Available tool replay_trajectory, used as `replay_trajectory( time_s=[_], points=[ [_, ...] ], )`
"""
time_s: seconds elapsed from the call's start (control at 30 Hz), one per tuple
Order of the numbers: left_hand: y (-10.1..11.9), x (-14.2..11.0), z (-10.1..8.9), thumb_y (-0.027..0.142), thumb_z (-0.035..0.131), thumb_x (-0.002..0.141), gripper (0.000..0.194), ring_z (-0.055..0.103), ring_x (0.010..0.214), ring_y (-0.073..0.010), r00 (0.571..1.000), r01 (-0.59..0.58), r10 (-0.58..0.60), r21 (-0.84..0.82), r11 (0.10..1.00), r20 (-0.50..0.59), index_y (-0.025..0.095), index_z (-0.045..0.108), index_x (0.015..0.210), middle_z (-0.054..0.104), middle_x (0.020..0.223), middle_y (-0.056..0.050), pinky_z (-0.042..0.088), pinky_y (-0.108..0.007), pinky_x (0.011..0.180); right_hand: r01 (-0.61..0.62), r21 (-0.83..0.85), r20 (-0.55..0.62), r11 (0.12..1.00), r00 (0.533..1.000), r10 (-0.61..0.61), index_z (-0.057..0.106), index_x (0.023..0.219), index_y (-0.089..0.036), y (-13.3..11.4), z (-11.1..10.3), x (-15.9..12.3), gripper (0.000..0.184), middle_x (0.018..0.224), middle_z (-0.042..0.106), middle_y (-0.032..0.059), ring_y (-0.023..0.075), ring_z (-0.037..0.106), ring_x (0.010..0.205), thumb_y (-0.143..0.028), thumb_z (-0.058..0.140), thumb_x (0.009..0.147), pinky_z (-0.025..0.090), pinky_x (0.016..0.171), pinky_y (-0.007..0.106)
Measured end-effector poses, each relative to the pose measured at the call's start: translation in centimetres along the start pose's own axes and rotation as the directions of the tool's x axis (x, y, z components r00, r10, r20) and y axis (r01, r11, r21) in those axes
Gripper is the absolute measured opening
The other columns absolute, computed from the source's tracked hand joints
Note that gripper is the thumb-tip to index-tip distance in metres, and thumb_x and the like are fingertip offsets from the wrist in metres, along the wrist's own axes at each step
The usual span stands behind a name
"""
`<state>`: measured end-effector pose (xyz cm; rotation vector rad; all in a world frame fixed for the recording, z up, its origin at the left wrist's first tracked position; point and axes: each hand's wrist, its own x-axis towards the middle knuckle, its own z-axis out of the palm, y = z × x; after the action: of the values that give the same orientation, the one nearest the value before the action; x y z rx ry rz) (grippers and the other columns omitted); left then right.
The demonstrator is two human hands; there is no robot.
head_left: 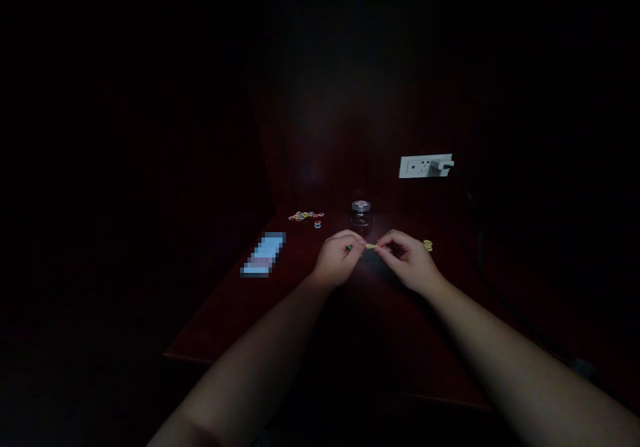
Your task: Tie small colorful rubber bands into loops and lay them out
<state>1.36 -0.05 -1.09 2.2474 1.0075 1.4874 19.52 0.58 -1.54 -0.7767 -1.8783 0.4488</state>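
Between my two hands, over the middle of the dark red table, a small yellow hair tie [370, 246] is pulled out into a short strand. My left hand [338, 256] pinches its left end, and a bit of green shows at those fingers. The other end sits between the thumb and fingertips of my right hand [407, 260]. Just beyond my right hand lie several yellow hair ties [428, 245], partly behind the knuckles. A small clear jar [361, 213] with a patterned lid stands behind my hands.
Several coloured hair ties [305, 215] lie in a loose group at the back left of the table [235, 320]. A phone-like bright screen [264, 255], pixelated, lies left of my hands. On the back wall is a white socket panel [425, 166] with a plug; a dark cable runs down the right.
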Motion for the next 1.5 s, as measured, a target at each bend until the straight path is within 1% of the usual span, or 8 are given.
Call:
replay_trajectory(
  time_s=[0.07,0.17,0.3,0.4,0.63,0.93,1.27,1.5],
  points=[
    [-0.02,0.0,0.0,0.022,0.047,0.088,0.027,0.062,0.082,-0.0139,1.0,-0.002,0.001,-0.017,1.0,-0.009,0.014,0.062,0.066,0.066,0.084,-0.006,0.049,-0.025,0.076,0.001,-0.006,0.015,1.0,1.0,-0.001,0.061,0.078,-0.018,0.0,0.02,-0.04,0.013,0.074,0.06,0.0032,0.016,0.056,0.068,-0.03,0.059,0.084,0.045,0.062,0.028],
    [-0.13,-0.15,0.17,0.019,0.051,0.084,0.014,0.061,0.079,-0.0124,0.999,0.047,-0.047,-0.025,0.999,-0.009,0.015,0.065,0.086,0.067,0.09,-0.005,0.048,-0.022,0.066,0.011,-0.028,0.023,1.0,1.0,-0.011,0.062,0.078,-0.018,-0.14,-0.05,-0.01,0.013,0.073,0.059,0.0033,0.0162,0.056,0.068,-0.03,0.059,0.084,0.045,0.062,0.028],
    [-0.06,-0.39,0.52,0.021,0.06,0.078,0.025,0.06,0.072,-0.0106,0.995,0.089,-0.088,-0.019,0.996,0.042,0.016,0.063,0.102,0.068,0.092,-0.005,0.046,-0.019,0.058,0.018,-0.032,0.007,0.999,1.0,-0.018,0.063,0.079,-0.018,-0.25,-0.12,0.05,0.014,0.073,0.059,0.0033,0.0161,0.056,0.067,-0.031,0.059,0.084,0.044,0.062,0.028],
    [0.13,-0.42,0.58,0.021,0.062,0.076,0.026,0.059,0.068,-0.0099,0.996,0.062,-0.061,-0.008,0.998,0.068,0.016,0.066,0.101,0.068,0.088,-0.005,0.046,-0.019,0.057,0.02,-0.022,0.004,1.0,1.0,-0.02,0.063,0.08,-0.018,-0.17,-0.1,0.03,0.015,0.073,0.059,0.0032,0.0158,0.056,0.067,-0.032,0.059,0.084,0.045,0.061,0.027],
    [0.16,-0.31,0.39,0.025,0.059,0.081,0.018,0.061,0.069,-0.0113,0.998,0.051,-0.051,-0.003,0.999,0.023,0.017,0.07,0.094,0.07,0.085,-0.005,0.047,-0.02,0.057,0.027,-0.038,0.004,0.999,1.0,-0.027,0.063,0.081,-0.018,0.15,-0.16,0.05,0.014,0.074,0.059,0.0032,0.0163,0.056,0.068,-0.031,0.058,0.085,0.045,0.062,0.028],
    [-0.1,-0.37,0.45,0.026,0.059,0.082,0.019,0.061,0.07,-0.0111,0.997,0.075,-0.075,-0.025,0.997,0.001,0.015,0.068,0.095,0.069,0.086,-0.005,0.046,-0.019,0.057,-0.02,-0.028,-0.003,0.999,1.0,0.02,0.061,0.082,-0.019,0.45,-0.07,0.0,0.014,0.077,0.062,0.0039,0.0174,0.058,0.071,-0.031,0.056,0.086,0.046,0.063,0.029],
    [-0.11,-0.3,0.59,0.023,0.059,0.081,0.015,0.062,0.073,-0.0109,0.998,0.068,-0.067,-0.042,0.997,0.018,0.015,0.065,0.092,0.068,0.087,-0.004,0.047,-0.019,0.06,-0.007,-0.017,0.063,1.0,0.998,0.008,0.058,0.076,-0.018,-0.02,0.14,-0.08,0.015,0.072,0.058,0.0029,0.0157,0.054,0.067,-0.031,0.057,0.084,0.044,0.061,0.027],
    [-0.1,-0.4,0.65,0.029,0.059,0.081,0.014,0.057,0.067,-0.0091,0.995,0.1,-0.099,-0.026,0.995,0.008,0.015,0.062,0.086,0.066,0.081,-0.003,0.043,-0.018,0.056,-0.056,0.045,0.076,0.997,0.996,0.052,0.059,0.086,-0.018,0.04,0.29,-0.11,0.011,0.071,0.056,0.0016,0.0139,0.051,0.063,-0.029,0.057,0.084,0.042,0.059,0.026]
  ],
)
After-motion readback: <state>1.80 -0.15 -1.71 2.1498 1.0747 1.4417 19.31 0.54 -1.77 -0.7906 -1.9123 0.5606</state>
